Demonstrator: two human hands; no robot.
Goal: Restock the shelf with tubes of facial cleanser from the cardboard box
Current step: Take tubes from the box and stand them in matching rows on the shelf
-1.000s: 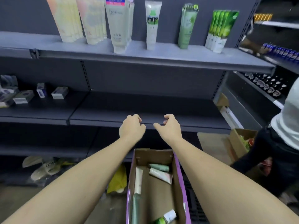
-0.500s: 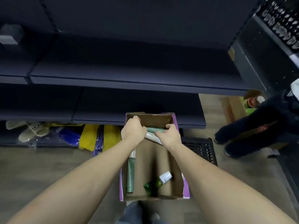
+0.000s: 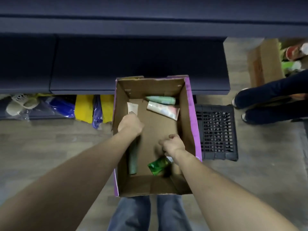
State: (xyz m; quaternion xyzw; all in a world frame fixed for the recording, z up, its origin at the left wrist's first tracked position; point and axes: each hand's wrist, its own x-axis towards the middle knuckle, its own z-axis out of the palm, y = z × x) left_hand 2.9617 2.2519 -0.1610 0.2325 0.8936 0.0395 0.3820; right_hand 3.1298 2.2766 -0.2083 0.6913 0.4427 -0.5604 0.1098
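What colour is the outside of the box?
Purple on the cardboard box's outer side walls, brown inside; seen in the head view.

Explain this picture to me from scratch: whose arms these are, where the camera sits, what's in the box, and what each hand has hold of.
There is no machine here. A person wears a wide-angle camera on the head, so you look down along that person's own two bare arms. Below them stands an open cardboard box with purple outer sides, on the floor in front of a dark shelf.

Inside the box lie several tubes: a pale green tube and a white and pink tube at the far end, a white tube by the left wall, a long green tube along that wall, and a bright green tube near the front.

The left hand reaches down over the white tube and the long green one; its grip is hidden. The right hand is curled above the bright green tube; whether it holds it is unclear.

To the right are a black crate and another person's legs.
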